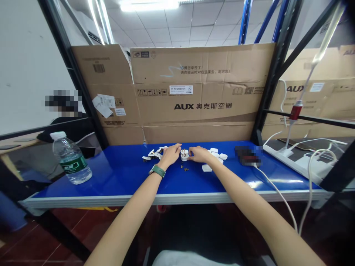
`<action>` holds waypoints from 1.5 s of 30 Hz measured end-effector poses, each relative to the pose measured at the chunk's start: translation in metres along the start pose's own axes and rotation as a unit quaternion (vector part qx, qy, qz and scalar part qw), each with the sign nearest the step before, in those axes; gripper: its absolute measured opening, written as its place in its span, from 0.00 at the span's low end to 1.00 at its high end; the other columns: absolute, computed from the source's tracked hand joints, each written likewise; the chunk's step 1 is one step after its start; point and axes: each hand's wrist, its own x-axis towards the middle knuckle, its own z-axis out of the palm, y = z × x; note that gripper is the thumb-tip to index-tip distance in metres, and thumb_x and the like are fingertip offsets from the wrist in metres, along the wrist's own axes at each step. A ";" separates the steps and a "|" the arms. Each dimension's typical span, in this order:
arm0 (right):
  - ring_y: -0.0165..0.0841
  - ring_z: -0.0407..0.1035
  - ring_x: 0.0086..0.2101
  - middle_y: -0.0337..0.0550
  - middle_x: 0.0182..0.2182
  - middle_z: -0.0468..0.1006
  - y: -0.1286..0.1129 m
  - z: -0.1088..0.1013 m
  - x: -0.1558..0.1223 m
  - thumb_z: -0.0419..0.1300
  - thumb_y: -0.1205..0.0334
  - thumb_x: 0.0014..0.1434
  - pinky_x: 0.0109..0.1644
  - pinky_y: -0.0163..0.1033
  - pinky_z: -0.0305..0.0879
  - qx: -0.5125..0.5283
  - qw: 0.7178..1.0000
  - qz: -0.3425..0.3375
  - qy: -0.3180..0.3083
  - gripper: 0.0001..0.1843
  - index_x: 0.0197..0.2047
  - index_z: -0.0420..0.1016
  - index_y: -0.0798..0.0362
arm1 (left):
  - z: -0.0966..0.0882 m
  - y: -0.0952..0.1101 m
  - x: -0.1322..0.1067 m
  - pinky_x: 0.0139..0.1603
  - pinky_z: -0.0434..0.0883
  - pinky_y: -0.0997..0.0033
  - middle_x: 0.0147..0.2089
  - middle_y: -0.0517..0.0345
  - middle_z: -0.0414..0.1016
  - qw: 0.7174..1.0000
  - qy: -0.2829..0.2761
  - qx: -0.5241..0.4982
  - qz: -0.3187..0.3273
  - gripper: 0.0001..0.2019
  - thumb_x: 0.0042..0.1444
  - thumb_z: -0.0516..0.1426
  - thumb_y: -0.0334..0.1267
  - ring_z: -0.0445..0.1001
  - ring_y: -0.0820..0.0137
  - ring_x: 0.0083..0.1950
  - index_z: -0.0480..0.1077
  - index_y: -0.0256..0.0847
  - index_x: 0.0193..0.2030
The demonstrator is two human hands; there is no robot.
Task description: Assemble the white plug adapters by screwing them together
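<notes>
Both my hands meet at the middle of the blue table (116, 177). My left hand (170, 153), with a green watch on the wrist, and my right hand (198, 154) both pinch a small white plug part (184, 154) with metal pins between them. A pile of white plug pieces with prongs (153, 152) lies just left of my left hand. Several white plug covers (215, 157) lie to the right of my right hand. A few small brass screws (184, 168) lie on the table in front of the plug part.
A water bottle (71, 159) stands at the table's left. A dark device (245, 155) with a white cable lies right of the covers. A white power strip (288, 157) sits at far right. Cardboard boxes (199, 92) wall off the back. Another person is behind the left frame.
</notes>
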 end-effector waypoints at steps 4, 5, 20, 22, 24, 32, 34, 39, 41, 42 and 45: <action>0.44 0.77 0.47 0.49 0.47 0.83 -0.004 -0.004 -0.002 0.65 0.51 0.62 0.43 0.37 0.65 0.001 1.000 0.006 0.005 0.19 0.53 0.75 0.48 | -0.013 -0.002 -0.007 0.61 0.63 0.43 0.60 0.42 0.75 0.973 0.047 0.192 -0.120 0.21 0.60 0.53 0.29 0.69 0.48 0.62 0.76 0.44 0.57; 0.44 0.77 0.48 0.50 0.49 0.82 -0.002 -0.006 -0.003 0.63 0.52 0.63 0.44 0.37 0.65 0.001 1.000 0.013 0.006 0.20 0.56 0.74 0.48 | -0.017 -0.003 -0.008 0.60 0.63 0.43 0.60 0.41 0.74 0.963 0.054 0.217 -0.149 0.20 0.59 0.54 0.29 0.68 0.46 0.63 0.76 0.43 0.56; 0.49 0.79 0.46 0.57 0.50 0.82 0.053 -0.038 -0.011 0.72 0.60 0.53 0.42 0.43 0.72 -0.002 0.984 0.165 -0.073 0.20 0.50 0.84 0.51 | -0.017 -0.028 -0.007 0.52 0.60 0.36 0.45 0.39 0.82 0.961 0.060 0.201 -0.179 0.12 0.52 0.60 0.38 0.69 0.38 0.55 0.80 0.45 0.44; 0.46 0.79 0.45 0.53 0.51 0.82 0.052 -0.035 -0.008 0.74 0.58 0.51 0.42 0.40 0.72 0.010 0.986 0.150 -0.076 0.21 0.50 0.84 0.49 | -0.018 -0.024 -0.008 0.52 0.60 0.39 0.45 0.42 0.83 0.969 0.035 0.196 -0.149 0.16 0.51 0.60 0.37 0.70 0.41 0.54 0.79 0.48 0.48; 0.43 0.79 0.46 0.49 0.51 0.82 0.053 -0.030 -0.005 0.75 0.56 0.50 0.44 0.38 0.71 0.025 0.989 0.123 -0.078 0.22 0.49 0.84 0.47 | -0.020 -0.019 -0.009 0.54 0.60 0.42 0.47 0.46 0.83 0.976 0.008 0.185 -0.118 0.20 0.51 0.60 0.35 0.71 0.44 0.54 0.78 0.50 0.53; 0.41 0.78 0.43 0.45 0.46 0.84 0.062 -0.029 -0.004 0.78 0.59 0.45 0.41 0.36 0.70 0.046 0.990 0.098 -0.088 0.26 0.49 0.84 0.47 | -0.019 -0.013 -0.010 0.57 0.60 0.45 0.59 0.44 0.77 0.983 -0.053 0.169 -0.038 0.25 0.57 0.60 0.36 0.71 0.44 0.60 0.73 0.49 0.62; 0.40 0.78 0.43 0.44 0.44 0.84 0.060 -0.030 -0.005 0.77 0.62 0.45 0.40 0.35 0.69 0.049 0.989 0.093 -0.105 0.25 0.48 0.84 0.47 | -0.018 -0.015 -0.009 0.57 0.59 0.47 0.59 0.44 0.77 0.983 -0.067 0.166 -0.038 0.26 0.57 0.57 0.30 0.72 0.46 0.60 0.73 0.50 0.62; 0.39 0.78 0.44 0.43 0.45 0.84 0.053 -0.033 -0.007 0.76 0.65 0.45 0.41 0.34 0.69 0.062 0.991 0.074 -0.095 0.27 0.51 0.83 0.46 | -0.019 -0.020 -0.006 0.57 0.60 0.49 0.56 0.46 0.79 0.984 -0.059 0.157 -0.060 0.18 0.60 0.58 0.31 0.74 0.47 0.59 0.76 0.48 0.56; 0.40 0.78 0.45 0.44 0.46 0.83 0.052 -0.035 -0.009 0.76 0.67 0.45 0.41 0.35 0.69 0.041 0.991 0.079 -0.098 0.28 0.51 0.83 0.47 | -0.020 -0.019 -0.006 0.57 0.60 0.50 0.54 0.46 0.78 0.985 -0.053 0.151 -0.060 0.15 0.58 0.62 0.34 0.74 0.47 0.58 0.77 0.47 0.53; 0.41 0.78 0.45 0.45 0.47 0.83 0.051 -0.036 -0.010 0.76 0.68 0.45 0.41 0.36 0.69 0.027 0.991 0.082 -0.101 0.28 0.51 0.83 0.47 | -0.021 -0.018 -0.006 0.57 0.60 0.50 0.53 0.47 0.78 0.986 -0.052 0.148 -0.057 0.14 0.57 0.63 0.35 0.75 0.48 0.57 0.77 0.47 0.51; 0.42 0.78 0.46 0.45 0.49 0.83 0.048 -0.040 -0.012 0.75 0.69 0.46 0.42 0.37 0.69 0.003 0.990 0.089 -0.112 0.28 0.52 0.83 0.46 | -0.021 -0.016 -0.005 0.56 0.62 0.53 0.50 0.50 0.77 0.988 -0.047 0.139 -0.047 0.15 0.55 0.66 0.36 0.76 0.52 0.54 0.76 0.47 0.50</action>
